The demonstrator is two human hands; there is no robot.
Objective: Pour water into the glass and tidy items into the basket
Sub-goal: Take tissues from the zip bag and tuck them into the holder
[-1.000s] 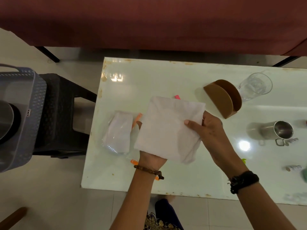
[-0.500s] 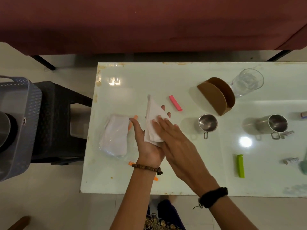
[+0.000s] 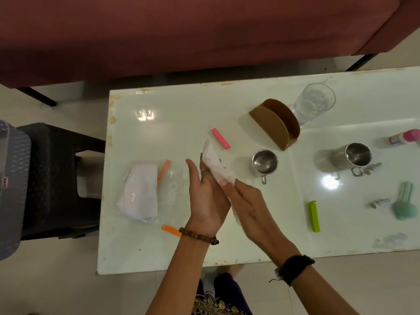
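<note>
A folded white napkin (image 3: 213,162) is pressed between my two palms above the white table (image 3: 181,110). My left hand (image 3: 205,196) lies under it, palm up. My right hand (image 3: 247,208) presses on it from the right, thumb on the fold. The clear glass (image 3: 312,104) stands at the back right beside a brown napkin holder (image 3: 276,125). A grey basket (image 3: 12,192) sits on a black stool (image 3: 61,178) at the far left, partly cut off by the frame edge.
A plastic pack of napkins (image 3: 141,193) lies left of my hands with orange clips (image 3: 164,170) near it. A pink clip (image 3: 220,139), two steel mugs (image 3: 264,162) (image 3: 354,156), a green clip (image 3: 314,215), small tubes and a mint brush (image 3: 406,204) lie to the right.
The napkin went from spread open between both hands to folded narrow between my palms. The view shifted, so a small steel mug and the green clip came into sight.
</note>
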